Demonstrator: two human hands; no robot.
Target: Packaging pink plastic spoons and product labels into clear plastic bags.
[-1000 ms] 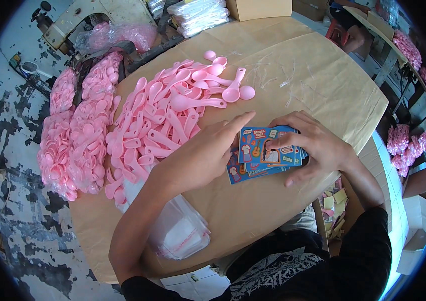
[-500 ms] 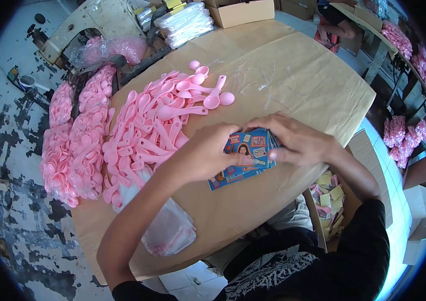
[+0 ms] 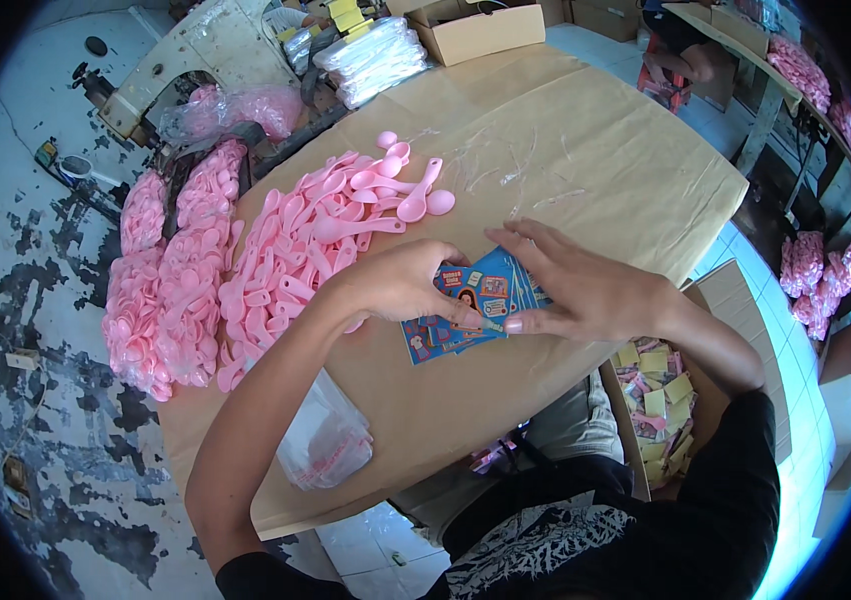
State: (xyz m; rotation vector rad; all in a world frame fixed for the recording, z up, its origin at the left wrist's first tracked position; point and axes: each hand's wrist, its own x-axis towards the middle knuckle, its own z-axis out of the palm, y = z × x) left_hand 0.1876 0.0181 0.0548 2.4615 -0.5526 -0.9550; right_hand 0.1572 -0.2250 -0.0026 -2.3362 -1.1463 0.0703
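Note:
A stack of blue printed cards lies fanned out over the paper-covered table, between my two hands. My left hand grips the stack from the left, its thumb across the top card. At the right side, my right hand curves around the cards, thumb at the near edge and fingers at the far edge. Part of the stack is hidden under both hands. Beyond my left forearm spreads a big heap of loose pink plastic spoons. Clear plastic bags lie near the table's front edge.
Packed bags of pink spoons stand left of the table. A cardboard box with small packets sits by my right side. At the back are stacked plastic sleeves and an open carton. Another person sits far right.
The cards are fanned wider, their right part turned away from the top card. My right hand has spread its fingers more. The whole view has shifted slightly.

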